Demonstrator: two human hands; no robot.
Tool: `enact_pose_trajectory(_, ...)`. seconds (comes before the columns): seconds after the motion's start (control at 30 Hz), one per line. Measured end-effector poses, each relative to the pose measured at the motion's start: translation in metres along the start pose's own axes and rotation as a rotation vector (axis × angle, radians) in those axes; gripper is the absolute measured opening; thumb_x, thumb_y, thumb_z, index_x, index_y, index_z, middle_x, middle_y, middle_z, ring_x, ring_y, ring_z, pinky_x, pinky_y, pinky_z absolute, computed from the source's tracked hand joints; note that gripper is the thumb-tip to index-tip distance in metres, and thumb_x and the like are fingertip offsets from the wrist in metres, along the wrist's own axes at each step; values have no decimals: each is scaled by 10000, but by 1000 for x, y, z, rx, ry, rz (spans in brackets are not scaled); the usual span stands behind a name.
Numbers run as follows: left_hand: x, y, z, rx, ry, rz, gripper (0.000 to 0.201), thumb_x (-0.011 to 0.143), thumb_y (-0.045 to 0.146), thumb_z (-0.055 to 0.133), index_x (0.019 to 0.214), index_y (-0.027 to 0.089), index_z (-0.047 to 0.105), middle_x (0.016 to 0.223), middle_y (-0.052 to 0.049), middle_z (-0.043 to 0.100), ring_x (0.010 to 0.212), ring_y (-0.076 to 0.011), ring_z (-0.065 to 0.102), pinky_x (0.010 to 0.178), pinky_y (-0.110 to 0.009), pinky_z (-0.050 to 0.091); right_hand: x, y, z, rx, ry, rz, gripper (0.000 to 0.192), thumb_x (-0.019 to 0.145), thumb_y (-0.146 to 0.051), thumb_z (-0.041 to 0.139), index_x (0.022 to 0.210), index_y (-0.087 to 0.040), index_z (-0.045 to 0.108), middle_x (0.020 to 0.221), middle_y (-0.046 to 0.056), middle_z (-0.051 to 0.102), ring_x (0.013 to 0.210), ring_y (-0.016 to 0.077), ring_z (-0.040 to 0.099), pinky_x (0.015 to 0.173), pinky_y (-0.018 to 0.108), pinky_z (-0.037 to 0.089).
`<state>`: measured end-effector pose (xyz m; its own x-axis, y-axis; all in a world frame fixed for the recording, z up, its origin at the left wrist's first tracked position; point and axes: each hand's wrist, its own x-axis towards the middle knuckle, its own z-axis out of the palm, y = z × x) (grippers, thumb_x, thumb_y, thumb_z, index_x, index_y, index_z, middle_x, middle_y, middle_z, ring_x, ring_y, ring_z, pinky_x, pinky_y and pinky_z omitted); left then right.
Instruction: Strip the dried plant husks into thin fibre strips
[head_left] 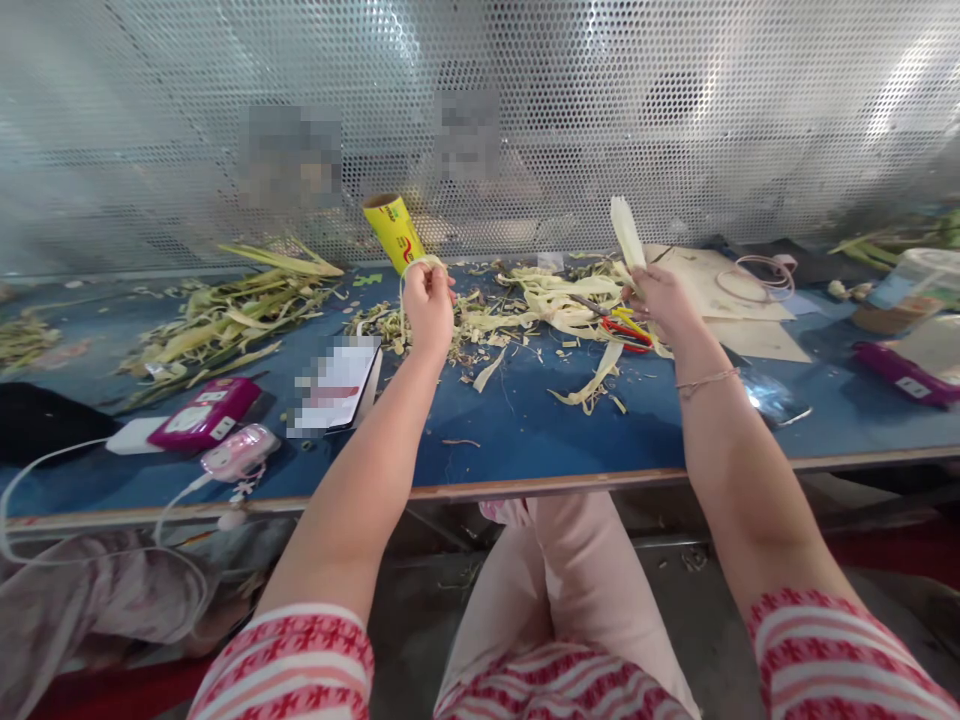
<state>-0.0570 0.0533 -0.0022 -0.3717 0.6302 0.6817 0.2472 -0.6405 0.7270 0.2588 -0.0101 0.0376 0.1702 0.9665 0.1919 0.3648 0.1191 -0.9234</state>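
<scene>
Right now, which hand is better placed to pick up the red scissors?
Right. The right hand holds a husk leaf directly beside the red scissors; the left hand, gripping a thin strip, is farther away.

Two hands, one yellow roll, one pair of scissors, two magenta cases, one phone.

No text can be read — the yellow tube's print stays illegible.

Red-and-white patterned short sleeves, pale pink trousers, thin bracelet (perhaps thread) on the right wrist
</scene>
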Motion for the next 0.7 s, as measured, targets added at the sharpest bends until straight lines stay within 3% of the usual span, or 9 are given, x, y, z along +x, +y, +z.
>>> enact_pose_trajectory(0.1,-1,0,-1,4,-4,11,528,860,749,438,842,224,499,735,0,572,577,-92,562,576,-240,496,-9,-9,-7,294,-105,-25,234,960,-391,448,965,-206,591,756,-12,458,490,70,212,469,253,152)
enact_pose_trajectory(0.17,2,-1,-3,8,28,14,505,883,722,432,875,224,516,763,-9,579,640,-110,605,621,-253,523,-13,-11,-11,316,-156,-84,176,898,-357,555,988,-211,595,741,-31,409,501,65,201,469,248,126)
enact_pose_trajectory(0.27,13,-2,-11,2,110,12,481,909,690,422,933,222,531,817,-18,592,725,-127,651,684,-277,560,-11,-7,-14,149,-145,-73,254,783,-281,657,1022,-234,582,668,-57,344,510,80,239,465,242,175)
enact_pose_trajectory(0.37,35,8,-25,-55,90,-16,429,907,652,484,945,228,534,851,-21,619,795,-135,675,735,-282,576,-1,2,-12,-127,-83,-7,228,805,-308,642,1015,-229,599,621,-48,384,518,108,337,500,271,293)
enact_pose_trajectory(0.47,61,44,-40,-143,-75,-135,305,921,515,572,908,212,542,859,-20,636,872,-153,701,804,-313,593,9,10,-10,-436,-26,34,207,870,-351,583,980,-183,632,661,16,515,616,166,501,583,316,386)
enact_pose_trajectory(0.57,82,97,-53,-204,-186,-305,146,970,225,513,842,165,549,857,-34,640,814,-132,700,862,-375,598,13,13,-9,-671,21,32,271,931,-342,481,1044,-148,633,832,115,640,781,233,608,658,340,431)
enact_pose_trajectory(0.7,103,153,-72,-215,-208,-234,256,975,103,433,762,173,557,776,-2,608,704,-101,680,867,-360,603,10,9,-5,-861,-106,27,318,955,-331,409,1034,-131,644,982,189,679,883,269,641,703,346,466)
